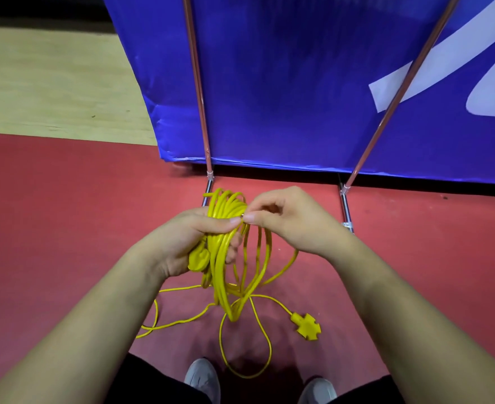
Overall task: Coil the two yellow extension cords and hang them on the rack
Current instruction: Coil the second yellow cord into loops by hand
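Note:
A yellow extension cord [225, 258] hangs as a bundle of several loops from my left hand [182, 240], which grips the top of the coil together with a yellow plug [199, 259]. My right hand [287, 217] pinches a strand at the top of the coil, thumb and forefinger closed on it. Loose yellow cord [249, 354] trails over the red floor below, ending in a cross-shaped yellow socket head [307, 326]. The rack's metal legs [346, 205] stand just behind my hands. I cannot tell whether the loose cord is a second one.
A blue banner [298, 97] with white lettering hangs behind the rack's two slanted poles [199, 91]. The floor is red [65, 228], with pale wood [51, 83] at far left. My grey shoes [202, 377] show at the bottom edge.

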Demonstrator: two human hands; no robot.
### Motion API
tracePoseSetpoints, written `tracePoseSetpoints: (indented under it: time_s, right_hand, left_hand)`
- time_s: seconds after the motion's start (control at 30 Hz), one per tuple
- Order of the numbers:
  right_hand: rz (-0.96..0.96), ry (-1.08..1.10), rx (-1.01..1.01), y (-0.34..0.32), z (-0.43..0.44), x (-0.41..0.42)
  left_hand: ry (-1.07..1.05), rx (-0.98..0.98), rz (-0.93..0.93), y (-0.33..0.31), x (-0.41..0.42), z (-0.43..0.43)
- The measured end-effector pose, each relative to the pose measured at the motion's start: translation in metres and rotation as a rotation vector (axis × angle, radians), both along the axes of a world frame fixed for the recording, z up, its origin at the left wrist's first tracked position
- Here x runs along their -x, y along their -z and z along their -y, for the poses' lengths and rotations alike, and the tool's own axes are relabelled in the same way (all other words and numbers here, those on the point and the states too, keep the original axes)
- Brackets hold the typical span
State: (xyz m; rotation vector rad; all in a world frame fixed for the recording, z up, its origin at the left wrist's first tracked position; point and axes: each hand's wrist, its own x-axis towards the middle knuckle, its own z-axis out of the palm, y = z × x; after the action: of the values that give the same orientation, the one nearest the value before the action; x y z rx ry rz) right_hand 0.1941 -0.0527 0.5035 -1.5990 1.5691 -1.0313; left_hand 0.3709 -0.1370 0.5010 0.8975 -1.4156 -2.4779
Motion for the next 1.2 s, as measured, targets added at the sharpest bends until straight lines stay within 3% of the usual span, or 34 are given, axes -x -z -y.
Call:
tracePoseSetpoints:
  time_s: [0.1,0.23,0.33,0.4,0.53,0.67,0.83,1.07,1.2]
  right_hand:
    - [0.012,0.010,-0.141,0.015,-0.004,0.019]
    - [-0.122,-0.048,-0.450,0.058,-0.017,0.059]
    - [0.282,0.115,-0.405,0.071,-0.018,0.064]
    - [0.425,0.240,-0.297,0.064,-0.012,0.060]
    - [0.389,0.290,-0.115,0.046,-0.002,0.052]
    - [0.312,0.246,-0.089,0.031,0.000,0.050]
    - [0.353,0.246,-0.112,0.029,-0.009,0.070]
    - [-0.038,-0.046,-0.152,0.009,-0.004,0.023]
    - [-0.028,0.010,-0.006,-0.002,0.005,0.007]
  left_hand:
    - [-0.093,-0.040,-0.083,-0.002,-0.004,0.008]
    - [-0.189,-0.053,-0.143,-0.009,-0.017,0.021]
    - [-0.152,0.035,0.007,-0.008,-0.023,0.025]
    - [-0.127,0.056,0.115,-0.007,-0.023,0.022]
    - [-0.139,-0.040,0.120,-0.007,-0.019,0.016]
    - [-0.115,-0.102,0.021,-0.010,-0.018,0.016]
    - [-0.133,-0.131,0.011,-0.007,-0.023,0.025]
    - [0.047,-0.054,0.151,0.001,-0.007,0.004]
    - [0.025,-0.063,0.058,0.005,-0.005,0.001]
